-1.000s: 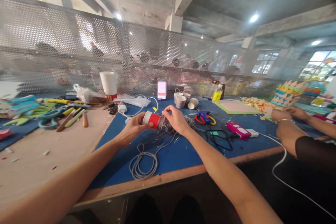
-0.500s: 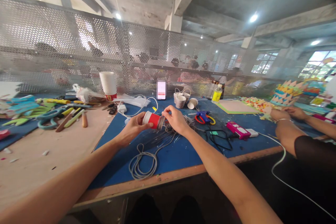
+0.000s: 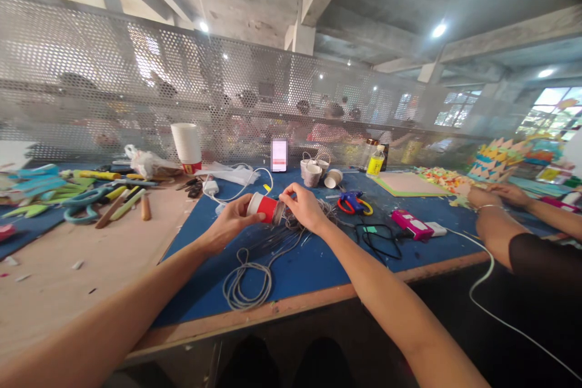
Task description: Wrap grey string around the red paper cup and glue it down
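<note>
My left hand [image 3: 235, 218] is wrapped round a red and white paper cup [image 3: 267, 208] tipped on its side, its white rim toward the palm. Greyish cord appears to cover the cup's far end, on the right. Close to that end, my right hand [image 3: 302, 206] is pinched, thumb against fingertips; what lies between them is too small to make out. Below and behind both hands spreads a tangle of grey cord [image 3: 295, 227]. One length runs forward to a loose coil [image 3: 248, 282] near the table's front edge.
Small cord-wrapped cups [image 3: 311, 173], a blue glue gun [image 3: 351, 200] and a magenta power strip [image 3: 413, 224] lie beyond and right. Scissors [image 3: 84, 206] and craft tools are at left, beside stacked paper cups [image 3: 186, 145]. A co-worker's hands [image 3: 491, 200] work at right.
Almost nothing differs. My right fingertips have shifted very slightly left beside the cup; the left hand keeps the same hold.
</note>
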Demonstrator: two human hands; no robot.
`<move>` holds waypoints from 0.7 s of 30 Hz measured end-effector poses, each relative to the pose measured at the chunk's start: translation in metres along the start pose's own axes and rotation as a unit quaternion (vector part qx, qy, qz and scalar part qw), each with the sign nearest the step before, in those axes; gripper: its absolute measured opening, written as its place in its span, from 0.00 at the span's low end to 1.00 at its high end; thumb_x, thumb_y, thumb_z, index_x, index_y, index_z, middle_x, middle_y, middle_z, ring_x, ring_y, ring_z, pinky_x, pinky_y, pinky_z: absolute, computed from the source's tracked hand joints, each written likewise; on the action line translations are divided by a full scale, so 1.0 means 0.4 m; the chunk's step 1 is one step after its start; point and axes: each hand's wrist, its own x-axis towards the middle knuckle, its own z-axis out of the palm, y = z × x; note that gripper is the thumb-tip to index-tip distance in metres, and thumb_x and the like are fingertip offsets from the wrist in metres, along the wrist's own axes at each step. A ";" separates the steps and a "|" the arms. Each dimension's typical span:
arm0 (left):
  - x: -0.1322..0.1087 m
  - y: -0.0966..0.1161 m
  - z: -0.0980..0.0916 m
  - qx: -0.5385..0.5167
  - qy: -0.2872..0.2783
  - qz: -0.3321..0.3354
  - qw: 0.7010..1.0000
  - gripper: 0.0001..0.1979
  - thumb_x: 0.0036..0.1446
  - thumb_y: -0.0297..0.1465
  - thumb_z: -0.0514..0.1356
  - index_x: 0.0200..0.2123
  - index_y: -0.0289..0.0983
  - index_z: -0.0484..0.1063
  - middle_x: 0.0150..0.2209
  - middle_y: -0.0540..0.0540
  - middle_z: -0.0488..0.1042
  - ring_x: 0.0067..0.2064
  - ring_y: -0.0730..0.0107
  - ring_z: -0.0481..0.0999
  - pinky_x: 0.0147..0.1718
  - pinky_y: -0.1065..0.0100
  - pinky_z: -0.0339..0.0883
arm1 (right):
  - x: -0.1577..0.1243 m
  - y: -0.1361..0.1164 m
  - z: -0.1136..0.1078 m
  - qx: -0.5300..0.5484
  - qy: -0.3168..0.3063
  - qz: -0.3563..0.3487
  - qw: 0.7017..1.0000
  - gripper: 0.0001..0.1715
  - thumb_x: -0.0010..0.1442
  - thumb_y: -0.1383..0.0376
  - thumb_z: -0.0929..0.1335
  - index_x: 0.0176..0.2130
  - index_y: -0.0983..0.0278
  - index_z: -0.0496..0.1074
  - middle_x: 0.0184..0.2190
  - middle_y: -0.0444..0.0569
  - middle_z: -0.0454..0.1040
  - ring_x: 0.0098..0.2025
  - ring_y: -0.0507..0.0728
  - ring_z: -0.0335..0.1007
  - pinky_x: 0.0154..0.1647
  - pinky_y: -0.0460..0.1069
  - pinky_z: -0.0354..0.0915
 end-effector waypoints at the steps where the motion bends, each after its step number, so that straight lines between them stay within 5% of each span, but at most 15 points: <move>1: 0.000 0.000 0.000 -0.001 -0.001 -0.001 1.000 0.17 0.51 0.38 0.70 0.39 0.36 0.72 0.31 0.51 0.73 0.31 0.69 0.70 0.32 0.69 0.62 | 0.000 0.000 0.000 -0.001 0.000 -0.001 1.000 0.08 0.65 0.58 0.67 0.36 0.60 0.69 0.34 0.44 0.77 0.36 0.55 0.75 0.40 0.48 0.67; 21: 0.002 -0.007 0.000 -0.023 -0.006 -0.006 1.000 0.16 0.51 0.36 0.71 0.39 0.35 0.73 0.32 0.51 0.74 0.33 0.71 0.70 0.33 0.69 0.61 | -0.002 -0.004 -0.001 -0.006 -0.009 0.007 1.000 0.08 0.64 0.59 0.69 0.35 0.61 0.71 0.33 0.44 0.77 0.34 0.54 0.73 0.39 0.48 0.66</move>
